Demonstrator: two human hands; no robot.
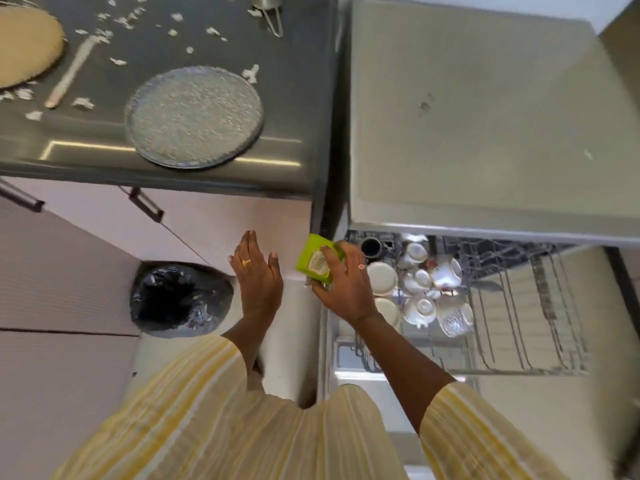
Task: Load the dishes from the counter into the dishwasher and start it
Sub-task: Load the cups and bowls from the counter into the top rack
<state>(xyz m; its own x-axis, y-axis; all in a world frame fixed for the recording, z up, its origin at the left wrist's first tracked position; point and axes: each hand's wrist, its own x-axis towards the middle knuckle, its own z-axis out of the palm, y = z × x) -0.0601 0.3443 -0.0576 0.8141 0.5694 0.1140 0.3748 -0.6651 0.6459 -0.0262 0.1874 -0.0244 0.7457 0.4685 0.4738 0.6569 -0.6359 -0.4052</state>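
My right hand [341, 285] grips a small green box [313, 259] with a round label, held just left of the open dishwasher. My left hand [258, 271] hovers beside it with straight fingers, holding nothing. The pulled-out upper rack [526, 306] holds several white cups and saucers [420, 282] and a dark cup [370, 247] at its left end; its right part is bare wire. A textured glass plate [194, 116] lies on the grey counter [294, 98] near the front edge.
A bin lined with a black bag [180, 299] stands on the floor below the counter. The counter also carries a round woven mat [24, 46], a wooden stick [71, 72], white scraps and a metal utensil [268, 8]. The dishwasher's steel top [485, 116] is on the right.
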